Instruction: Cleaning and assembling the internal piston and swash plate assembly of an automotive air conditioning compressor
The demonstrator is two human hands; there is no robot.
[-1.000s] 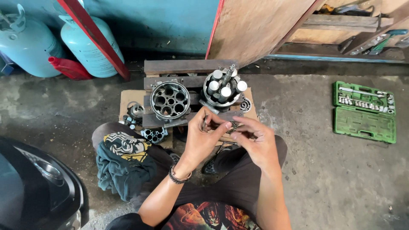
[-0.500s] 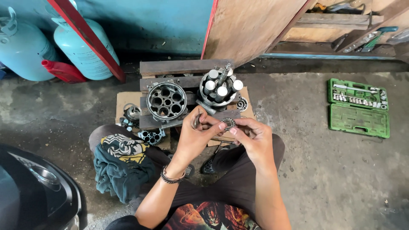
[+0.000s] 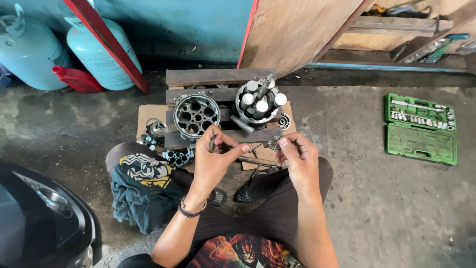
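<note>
The left hand (image 3: pixel 214 160) pinches a thin metal tool (image 3: pixel 212 144) and the right hand (image 3: pixel 297 158) pinches a small round part (image 3: pixel 272 143), just apart, close above the crowded wooden boards (image 3: pixel 218 78).

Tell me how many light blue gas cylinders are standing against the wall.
2. One gas cylinder stands at the far left edge, partly cut off; the other is just right of it, behind the slanting red bar. More may lie outside the view.

Both forearms are raised from six o'clock toward twelve. The left hand (image 3: pixel 214 160) is curled, fingertips pinched, wrist banded. The right hand (image 3: pixel 297 156) is pinched likewise, at three o'clock of it.
</note>
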